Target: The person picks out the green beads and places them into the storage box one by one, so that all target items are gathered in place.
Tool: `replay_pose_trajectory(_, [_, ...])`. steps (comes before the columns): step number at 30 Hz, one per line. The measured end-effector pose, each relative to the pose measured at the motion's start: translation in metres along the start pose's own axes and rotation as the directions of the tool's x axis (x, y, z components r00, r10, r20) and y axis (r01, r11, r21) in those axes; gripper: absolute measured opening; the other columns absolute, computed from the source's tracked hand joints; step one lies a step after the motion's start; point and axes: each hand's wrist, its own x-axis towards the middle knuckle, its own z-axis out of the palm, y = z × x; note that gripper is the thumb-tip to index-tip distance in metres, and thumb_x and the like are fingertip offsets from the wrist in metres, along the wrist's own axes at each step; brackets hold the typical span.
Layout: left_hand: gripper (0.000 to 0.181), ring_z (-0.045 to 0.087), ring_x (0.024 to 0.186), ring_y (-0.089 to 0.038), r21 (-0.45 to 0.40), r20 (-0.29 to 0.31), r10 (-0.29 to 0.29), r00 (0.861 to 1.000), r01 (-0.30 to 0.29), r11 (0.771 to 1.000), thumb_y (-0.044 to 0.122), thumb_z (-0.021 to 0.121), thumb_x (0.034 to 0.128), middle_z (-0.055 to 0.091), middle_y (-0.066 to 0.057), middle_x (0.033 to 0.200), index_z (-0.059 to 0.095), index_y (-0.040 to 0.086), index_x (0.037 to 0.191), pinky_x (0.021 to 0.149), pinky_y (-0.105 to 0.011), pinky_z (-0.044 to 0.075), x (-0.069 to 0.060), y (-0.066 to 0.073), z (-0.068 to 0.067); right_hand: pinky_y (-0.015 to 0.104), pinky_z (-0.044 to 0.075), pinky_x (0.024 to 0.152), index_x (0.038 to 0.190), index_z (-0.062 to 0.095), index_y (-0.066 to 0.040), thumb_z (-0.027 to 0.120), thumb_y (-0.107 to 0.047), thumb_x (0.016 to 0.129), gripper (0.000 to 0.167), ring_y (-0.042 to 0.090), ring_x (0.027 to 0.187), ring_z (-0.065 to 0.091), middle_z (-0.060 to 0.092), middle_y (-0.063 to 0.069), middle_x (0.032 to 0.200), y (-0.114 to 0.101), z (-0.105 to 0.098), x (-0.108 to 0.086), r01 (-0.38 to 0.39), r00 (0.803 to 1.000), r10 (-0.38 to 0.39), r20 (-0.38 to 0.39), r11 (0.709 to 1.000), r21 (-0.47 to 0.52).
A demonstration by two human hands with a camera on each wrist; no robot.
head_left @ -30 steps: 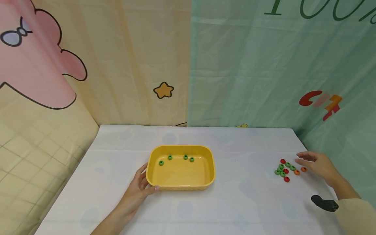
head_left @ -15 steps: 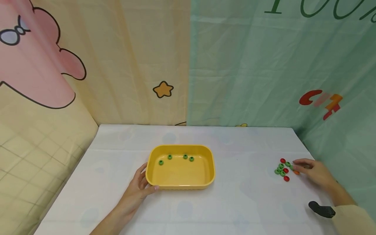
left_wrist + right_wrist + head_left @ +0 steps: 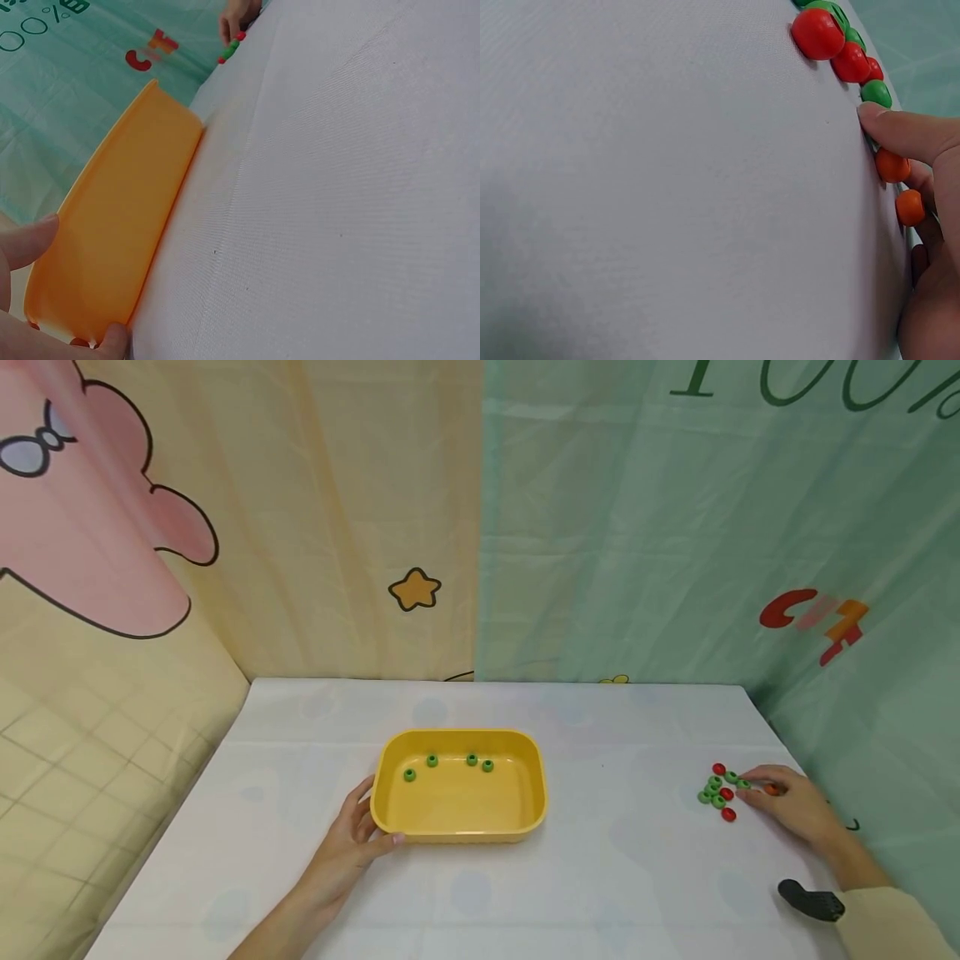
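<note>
Four green beads lie in the yellow tray (image 3: 459,802). My left hand (image 3: 345,843) grips the tray's left end, thumb on the near rim and fingers against the side; in the left wrist view, the hand (image 3: 37,300) holds the orange-looking tray (image 3: 124,195). At the table's right side my right hand (image 3: 798,806) has thumb and forefinger on either side of a green bead (image 3: 743,785). Two orange beads (image 3: 892,165) are beneath its palm in the right wrist view, behind the thumb (image 3: 907,135). Red beads (image 3: 729,814) and other green beads (image 3: 705,797) lie just left of it.
A white cloth (image 3: 600,877) covers the table. Behind it hang a beige curtain (image 3: 360,510) and a green curtain (image 3: 615,510). A black curved object (image 3: 810,902) is beside the right sleeve (image 3: 892,922).
My right hand has moved left and slightly down over the orange beads, its thumb and forefinger coming around a green bead. My left hand and the tray hold their place.
</note>
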Motion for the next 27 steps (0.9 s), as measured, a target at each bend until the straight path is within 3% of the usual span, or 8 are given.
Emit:
replay_pose_trajectory(4, [0.1,0.03,0.15,-0.033,0.003,-0.005,0.002,1.0,-0.002,1.0,0.007,0.082,0.0879,0.03,-0.012,0.163,0.019,0.023,0.163,0.117,-0.046,0.033,0.001,-0.001,0.0,0.04,0.043,0.081,0.117,0.072,0.003,0.074,-0.031,0.097,0.039,0.038,0.111,0.053,0.061,0.029,0.126,-0.002,-0.001,-0.001,-0.004,1.0,0.004,-0.018,1.0,-0.001])
replay_pose_trajectory(9, [0.1,0.031,0.149,-0.032,0.001,-0.009,0.003,1.0,-0.003,1.0,0.007,0.083,0.0872,0.031,-0.012,0.162,0.02,0.023,0.163,0.115,-0.042,0.037,0.001,-0.001,0.001,0.022,0.045,0.071,0.117,0.073,0.002,0.076,-0.03,0.096,0.039,0.005,0.092,0.055,0.07,0.021,0.113,-0.003,-0.008,0.002,0.003,1.0,-0.003,-0.022,1.0,0.004])
replay_pose_trajectory(11, [0.1,0.031,0.149,-0.031,-0.001,-0.008,0.004,1.0,-0.004,1.0,0.007,0.083,0.0872,0.031,-0.011,0.162,0.019,0.023,0.163,0.115,-0.041,0.037,0.001,-0.001,0.001,0.019,0.045,0.068,0.12,0.071,0.003,0.075,-0.031,0.098,0.04,-0.001,0.089,0.052,0.07,0.02,0.112,-0.006,-0.012,0.004,-0.004,1.0,0.004,-0.008,1.0,0.012])
replay_pose_trajectory(14, [0.101,0.031,0.149,-0.031,0.0,-0.006,0.006,1.0,-0.006,1.0,0.007,0.083,0.0874,0.031,-0.011,0.163,0.019,0.023,0.163,0.115,-0.041,0.037,0.001,-0.001,0.0,0.02,0.048,0.067,0.124,0.068,0.005,0.071,-0.03,0.1,0.043,0.01,0.093,0.057,0.068,0.024,0.116,-0.012,-0.018,0.007,-0.022,1.0,0.022,0.012,1.0,0.021])
replay_pose_trajectory(19, [0.101,0.031,0.15,-0.031,0.0,-0.003,0.007,1.0,-0.007,1.0,0.008,0.083,0.0875,0.03,-0.011,0.163,0.018,0.023,0.164,0.115,-0.041,0.036,0.0,-0.001,-0.001,0.021,0.052,0.066,0.128,0.064,0.007,0.07,-0.032,0.101,0.048,0.039,0.104,0.059,0.063,0.032,0.124,-0.023,-0.026,0.013,-0.034,0.999,0.033,0.026,0.999,0.04])
replay_pose_trajectory(27, [0.1,0.031,0.15,-0.031,-0.002,-0.007,0.008,1.0,-0.008,1.0,0.007,0.083,0.087,0.03,-0.011,0.163,0.019,0.023,0.163,0.115,-0.041,0.036,0.001,-0.002,0.0,0.018,0.051,0.069,0.13,0.064,0.007,0.07,-0.034,0.101,0.05,0.048,0.113,0.056,0.064,0.031,0.125,-0.041,-0.03,0.021,0.003,0.999,-0.004,0.051,0.999,0.036])
